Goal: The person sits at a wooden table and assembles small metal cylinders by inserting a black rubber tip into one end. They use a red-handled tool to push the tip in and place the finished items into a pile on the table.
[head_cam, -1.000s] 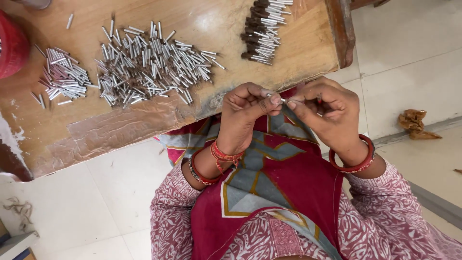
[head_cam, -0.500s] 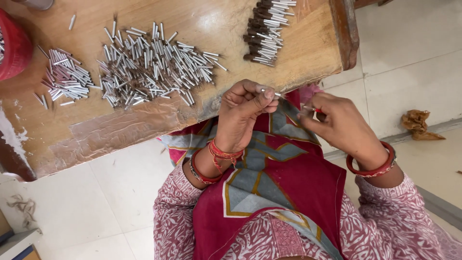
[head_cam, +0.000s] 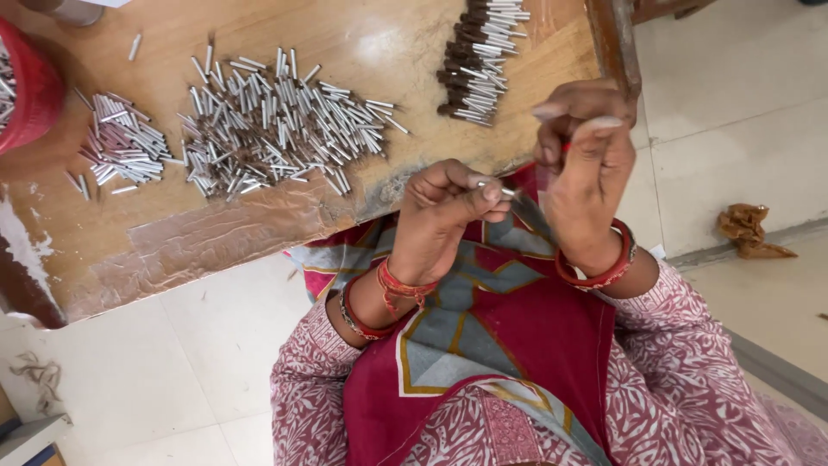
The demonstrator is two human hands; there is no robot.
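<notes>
Pinching a small silver tube (head_cam: 507, 191) in left hand (head_cam: 444, 211) grip above the lap | right hand (head_cam: 585, 160) just lifted away toward desk (head_cam: 216, 233) edge, fingers curled, contents unclear | hands now parted

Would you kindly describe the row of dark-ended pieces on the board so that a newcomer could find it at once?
Start at the wooden board and go to its far right end, by the raised wooden edge. There lies the row of dark-ended pieces, stacked side by side just above the right hand. Unlike the loose heap of plain silver tubes in the middle, each has a dark brown end.
</notes>
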